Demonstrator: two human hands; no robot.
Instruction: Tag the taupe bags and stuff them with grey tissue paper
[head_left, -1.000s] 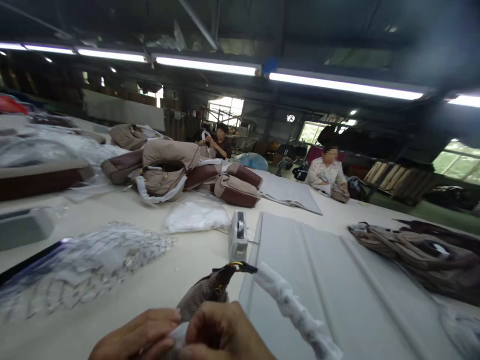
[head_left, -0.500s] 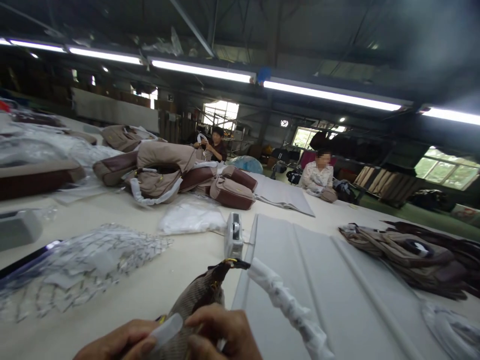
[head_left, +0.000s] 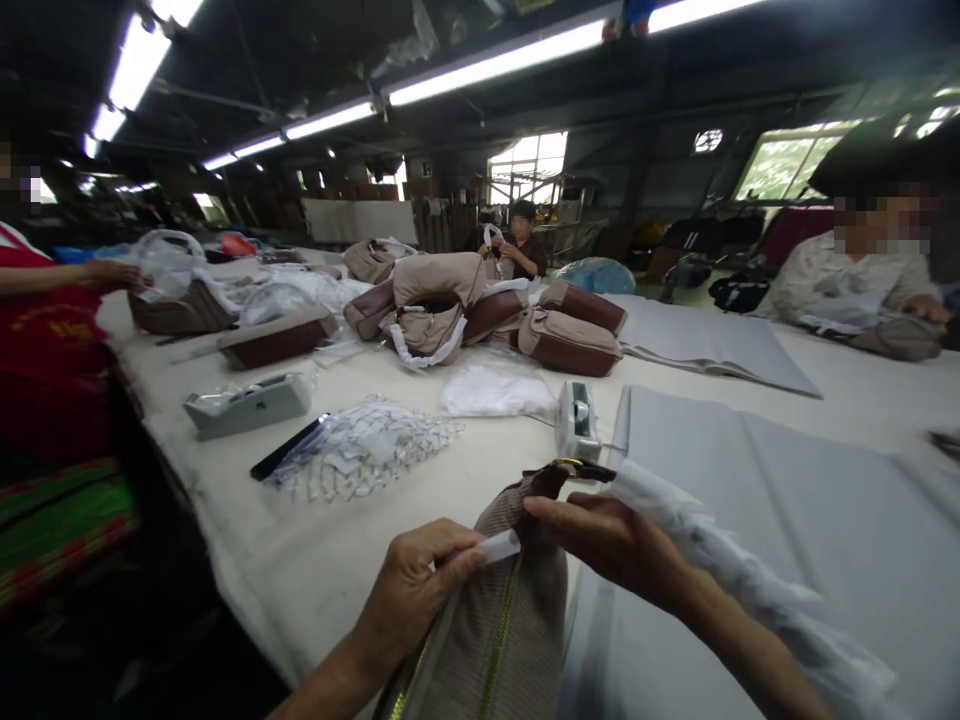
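A grey-brown ribbed fabric bag (head_left: 536, 590) with gold zippers stands upright before me, its lower part cut off by the frame. My left hand (head_left: 427, 570) pinches a short, translucent white plastic piece (head_left: 501, 546) against the bag's side. At the bag's upper end, my right hand (head_left: 615, 535) grips near the dark brown tab, one finger stretched across the fabric; its other fingers are partly hidden. A gold ring (head_left: 568, 463) links that tab to a handle (head_left: 750, 575) wrapped in white material, which runs down to the right past my forearm.
Nearby stand a grey tape dispenser (head_left: 577, 420) and another dispenser (head_left: 251, 405). A clear bag of small white pieces (head_left: 367, 445) lies beside a dark phone-like object (head_left: 289, 447). Finished-looking bags (head_left: 435, 300) are piled behind; grey sheets (head_left: 697, 450) lie right. Several co-workers surround the table.
My view has turned left, bringing a person in red into sight. My right hand has moved up the bag to its tab end; the left still holds the plastic piece.
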